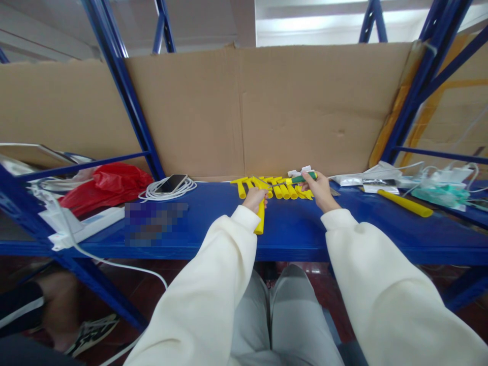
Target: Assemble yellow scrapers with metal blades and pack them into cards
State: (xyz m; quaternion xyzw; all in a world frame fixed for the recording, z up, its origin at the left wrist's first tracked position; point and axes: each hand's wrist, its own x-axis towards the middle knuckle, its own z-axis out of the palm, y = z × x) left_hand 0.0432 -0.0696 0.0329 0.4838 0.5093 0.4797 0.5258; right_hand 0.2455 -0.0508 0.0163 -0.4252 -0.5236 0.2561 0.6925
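My left hand (255, 199) is closed around a yellow plastic tool (261, 219), whose thick handle points down toward me; its head is partly hidden by the fingers. In my right hand (319, 187) is a screwdriver (303, 178) with a green and yellow handle. The metal shaft runs left, with its tip close to my left hand and the head of the yellow tool. Whether the tip touches it, I cannot tell. Just behind both hands lies a row of several similar T-shaped yellow tools (282, 190) on the blue shelf (293, 223).
A phone (173, 184) rests on a coiled white cable (150, 192). Farther left are a red plastic bag (110, 185) and a white power strip (95, 223). A yellow tube (406, 203) and clear packaging (442, 188) lie right. Cardboard (290, 112) stands behind; another person's leg (59, 305) shows lower left.
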